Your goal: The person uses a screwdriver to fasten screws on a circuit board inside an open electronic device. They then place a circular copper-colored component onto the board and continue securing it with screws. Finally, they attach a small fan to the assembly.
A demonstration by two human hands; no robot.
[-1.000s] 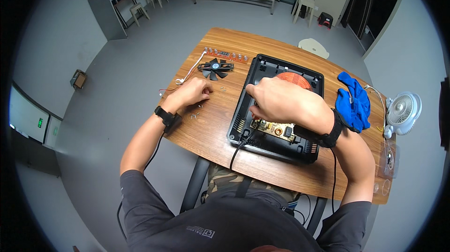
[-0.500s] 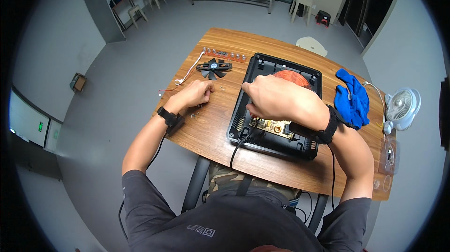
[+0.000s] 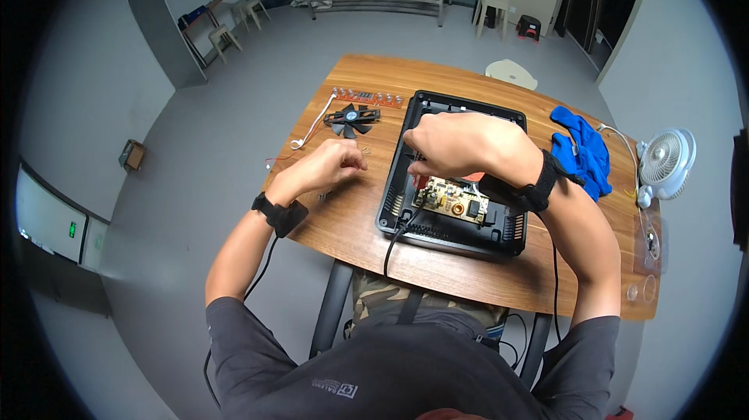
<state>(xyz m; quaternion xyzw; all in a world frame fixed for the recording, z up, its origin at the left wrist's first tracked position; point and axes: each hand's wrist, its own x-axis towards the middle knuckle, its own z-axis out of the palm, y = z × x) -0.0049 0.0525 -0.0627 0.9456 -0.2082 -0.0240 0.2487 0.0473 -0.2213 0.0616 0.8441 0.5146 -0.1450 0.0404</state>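
Observation:
My right hand point(image 3: 451, 143) is over the open black casing point(image 3: 395, 234) of an induction cooker, fingers curled and pointing down. What its fingertips hold is hidden; a small red part shows just below them. Under the hand lies a tan circuit board point(image 3: 460, 205) with a black cord point(image 3: 387, 256) running off toward me. My left hand point(image 3: 337, 162) rests on the table left of the casing, thumb and fingers pinched together. Anything between them is too small to make out. A few small screws point(image 3: 322, 197) lie beside its wrist.
Beyond my left hand lie a black fan point(image 3: 351, 119) and a red button board point(image 3: 367, 97) with a white cable. A blue cloth point(image 3: 581, 154), a small white desk fan point(image 3: 667, 161) and clear plastic containers point(image 3: 647, 289) sit along the right side of the wooden table point(image 3: 499, 286).
The view has shifted slightly. My left hand has moved a little right, its fingertips now near the loose screws. My right hand stays over the casing, and more of the circuit board shows.

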